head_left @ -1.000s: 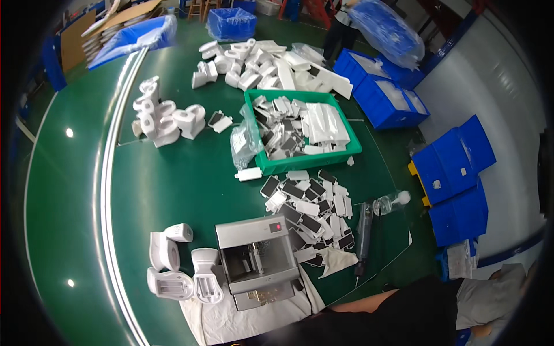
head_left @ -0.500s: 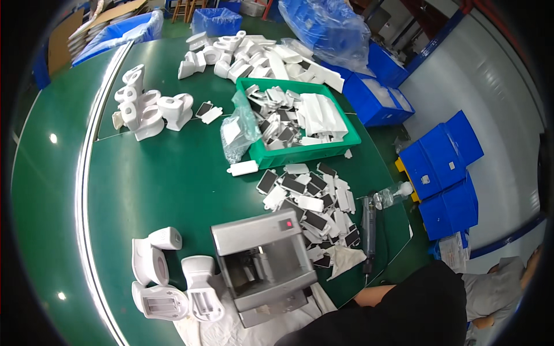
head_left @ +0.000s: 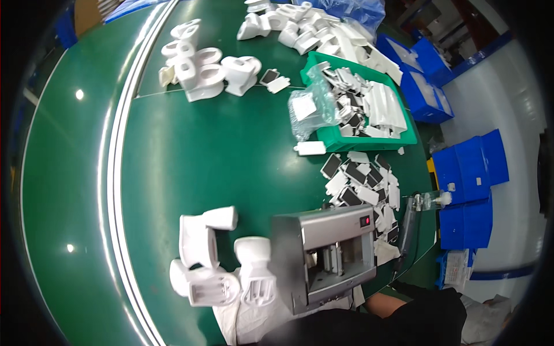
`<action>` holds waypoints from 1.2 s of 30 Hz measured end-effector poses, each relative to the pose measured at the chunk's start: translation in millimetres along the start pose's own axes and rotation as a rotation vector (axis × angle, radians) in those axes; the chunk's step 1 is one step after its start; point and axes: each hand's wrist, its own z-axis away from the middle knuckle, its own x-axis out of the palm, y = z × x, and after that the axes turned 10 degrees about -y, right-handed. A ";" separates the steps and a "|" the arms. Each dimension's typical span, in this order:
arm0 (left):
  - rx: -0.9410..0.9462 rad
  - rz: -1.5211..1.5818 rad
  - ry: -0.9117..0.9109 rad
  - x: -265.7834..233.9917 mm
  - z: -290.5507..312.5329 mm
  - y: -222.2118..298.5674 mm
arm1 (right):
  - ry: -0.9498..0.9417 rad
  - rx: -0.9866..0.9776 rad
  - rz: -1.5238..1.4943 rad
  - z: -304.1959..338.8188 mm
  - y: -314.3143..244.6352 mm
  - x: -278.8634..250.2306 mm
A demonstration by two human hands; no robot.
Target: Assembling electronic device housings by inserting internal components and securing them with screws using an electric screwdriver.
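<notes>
Neither the left hand nor the right hand shows, so I cannot tell how far open either is or what it holds. At lower centre, a grey benchtop machine (head_left: 329, 259) with an open-fronted chamber and a red switch (head_left: 365, 221) stands by a pale cloth (head_left: 248, 323). Just left of it are white toilet-shaped plastic shells (head_left: 254, 271), two showing slotted compartments. Right of centre, white flat covers (head_left: 367, 195), some with dark pads, lie heaped below a green crate (head_left: 369, 145) of similar pieces. An electric screwdriver (head_left: 408, 228) lies right of the heap. At lower right, bare skin (head_left: 382, 304) shows beside black clothing (head_left: 415, 314), possibly an arm, though which part is unclear.
</notes>
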 end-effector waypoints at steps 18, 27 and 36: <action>0.157 -0.493 0.580 -22.7 146.5 -93.3 | -0.167 -0.682 0.261 12.4 -26.3 94.3; 0.598 -0.977 0.834 213.0 440.5 160.8 | -0.319 -0.632 0.766 74.2 -33.8 47.0; 0.543 -1.130 1.740 72.8 534.2 153.7 | -0.306 -0.550 0.108 221.7 -97.2 -78.4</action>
